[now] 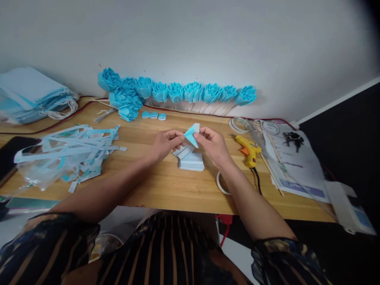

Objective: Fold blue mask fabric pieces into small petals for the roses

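Note:
Between my two hands is a small folded piece of light-blue and white fabric (191,134), shaped like a triangle. My left hand (169,143) pinches its left corner with thumb and fingertips. On the right edge, my right hand (211,143) grips it between thumb and fingers. Just below lies a stack of white fabric pieces (191,162), with a few loose ones tilted at its upper left. Three small folded blue pieces (153,115) rest on the table farther back. A row of blue fabric flowers (175,92) on sticks leans along the wall.
Blue and white scraps (80,148) are heaped at the left, near a dark phone (12,154) and a pile of face masks (32,95). To the right lie a yellow glue gun (248,150), tape rolls (239,125), thin sticks, paper and keys (293,138). The table (166,194) has a front edge near me.

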A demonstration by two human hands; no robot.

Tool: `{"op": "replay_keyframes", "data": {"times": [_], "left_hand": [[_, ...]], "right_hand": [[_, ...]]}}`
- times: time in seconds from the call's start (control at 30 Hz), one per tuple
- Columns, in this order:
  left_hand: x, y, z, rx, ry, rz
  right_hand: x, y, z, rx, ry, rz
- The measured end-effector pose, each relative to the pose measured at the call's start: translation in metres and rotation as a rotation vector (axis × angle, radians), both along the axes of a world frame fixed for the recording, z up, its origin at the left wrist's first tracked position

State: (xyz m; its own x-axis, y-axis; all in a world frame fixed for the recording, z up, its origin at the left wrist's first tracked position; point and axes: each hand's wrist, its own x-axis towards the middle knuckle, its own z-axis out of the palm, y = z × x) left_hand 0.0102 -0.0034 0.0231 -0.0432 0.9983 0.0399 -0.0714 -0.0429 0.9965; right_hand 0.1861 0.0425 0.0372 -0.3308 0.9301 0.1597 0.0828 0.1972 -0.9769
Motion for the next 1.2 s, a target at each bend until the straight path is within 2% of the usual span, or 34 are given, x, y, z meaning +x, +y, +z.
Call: {"op": "replay_keyframes", "data": {"times": [0.17, 0.37, 0.57, 0.9, 1.2], "left_hand": [[0.0000, 0.0004, 0.0008, 0.022, -0.005, 0.010], [-0.0020, 0.0042, -0.0049, 0.049, -0.009, -0.001], [-0.0022, 0.0033, -0.0035, 0.048, 0.027, 0.002], [-0.0027, 0.0047, -0.0034, 0.037, 0.020, 0.036], [-0.0016, 0.0034, -0.0024, 0.055, 0.051, 0.035]], "right_hand": [[0.0000, 0.0002, -0.0006, -0.011, -0.004, -0.002], [-0.0009, -0.0006, -0.0044, -0.021, -0.006, 0.067], [0.0009, 0.0008, -0.0094, -0.018, -0.010, 0.095], [0.0002, -0.0009, -0.0030, -0.066, -0.004, 0.150], [-0.0002, -0.0002, -0.0078, -0.051, -0.033, 0.116]]}}
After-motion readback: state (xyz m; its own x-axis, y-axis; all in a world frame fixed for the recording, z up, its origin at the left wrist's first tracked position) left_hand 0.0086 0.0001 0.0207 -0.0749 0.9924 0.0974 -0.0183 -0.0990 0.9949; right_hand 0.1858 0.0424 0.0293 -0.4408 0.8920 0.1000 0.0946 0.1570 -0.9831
